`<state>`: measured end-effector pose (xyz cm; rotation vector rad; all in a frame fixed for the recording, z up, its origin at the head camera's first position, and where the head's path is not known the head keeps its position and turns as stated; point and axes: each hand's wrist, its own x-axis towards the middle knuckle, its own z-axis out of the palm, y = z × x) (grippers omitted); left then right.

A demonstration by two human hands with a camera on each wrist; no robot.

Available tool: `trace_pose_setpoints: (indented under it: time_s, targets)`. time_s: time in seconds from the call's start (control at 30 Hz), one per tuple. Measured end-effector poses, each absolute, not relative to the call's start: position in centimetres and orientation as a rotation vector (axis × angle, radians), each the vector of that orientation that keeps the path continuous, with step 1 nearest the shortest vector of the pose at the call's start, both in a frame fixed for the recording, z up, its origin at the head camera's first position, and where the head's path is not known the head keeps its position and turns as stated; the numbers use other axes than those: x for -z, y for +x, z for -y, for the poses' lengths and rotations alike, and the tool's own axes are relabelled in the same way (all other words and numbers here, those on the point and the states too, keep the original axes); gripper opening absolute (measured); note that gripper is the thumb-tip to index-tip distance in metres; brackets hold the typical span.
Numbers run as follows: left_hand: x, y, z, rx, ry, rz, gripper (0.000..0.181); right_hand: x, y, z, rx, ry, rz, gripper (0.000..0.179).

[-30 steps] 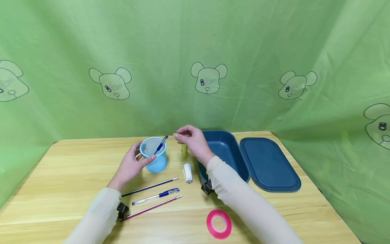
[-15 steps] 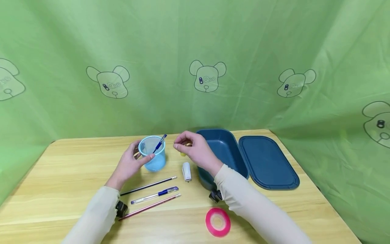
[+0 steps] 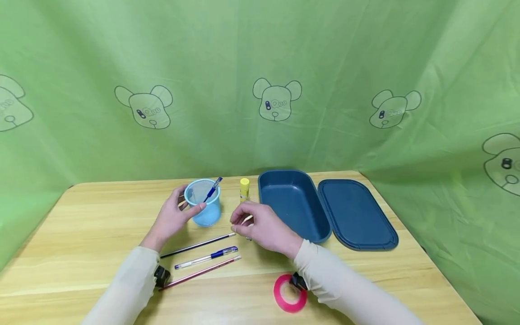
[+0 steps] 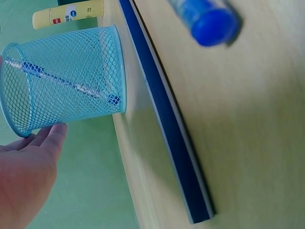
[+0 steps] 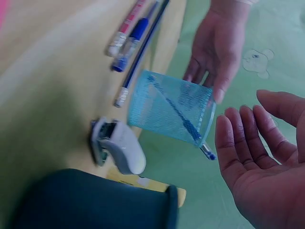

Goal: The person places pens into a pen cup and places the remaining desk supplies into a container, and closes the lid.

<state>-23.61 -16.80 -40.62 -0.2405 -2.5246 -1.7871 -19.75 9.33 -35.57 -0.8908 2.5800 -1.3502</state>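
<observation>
My left hand [image 3: 172, 220] grips a light-blue mesh pen cup [image 3: 208, 214] by its rim, thumb at the near side and fingers at the left. Inside the cup leans a blue pen [image 5: 183, 117], its end above the rim. My right hand [image 3: 264, 225] hovers near the end of a dark pencil [image 3: 199, 245]; its fingers are loosely bent, with nothing between them and the thumb in the right wrist view. Nearer me lie a clear pen with a blue grip [image 3: 207, 257] and a red pencil [image 3: 201, 273]. A white stapler [image 5: 126, 148] is mostly hidden under the right hand in the head view.
A yellow glue stick [image 3: 244, 189] stands behind the right hand. To the right are a dark-blue bin [image 3: 266, 180] and its flat lid [image 3: 357, 214]. A pink tape roll [image 3: 280, 298] lies at the front, partly under the right wrist. Green cloth [image 3: 211, 135] hangs behind the table.
My right hand has come down toward me, away from the glue stick and over the stapler. The glue stick now shows fully at its top. My left hand still holds the pen cup.
</observation>
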Motion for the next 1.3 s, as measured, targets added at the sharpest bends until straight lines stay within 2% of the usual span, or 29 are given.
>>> trace_pose_setpoints:
  time_s: [0.33,0.77,1.17,1.3]
  targets:
    - [40.8,-23.6,17.0,1.789,-0.238,2.513,0.087,37.6,-18.8,-8.8,1.063,-0.954,-2.605,0.01]
    - [40.9,-23.7,16.9,1.782,-0.224,2.507,0.086,39.8,-17.5,-7.7,0.177,-1.217,-2.838,0.018]
    - [41.1,-23.7,16.7,1.795,-0.24,2.491,0.086,40.4,-17.8,-7.9,0.12,-1.318,-2.763,0.01]
    - [41.1,-23.6,16.8,1.792,-0.23,2.496,0.086,40.5,-18.0,-7.8,0.155,-1.385,-2.73,0.014]
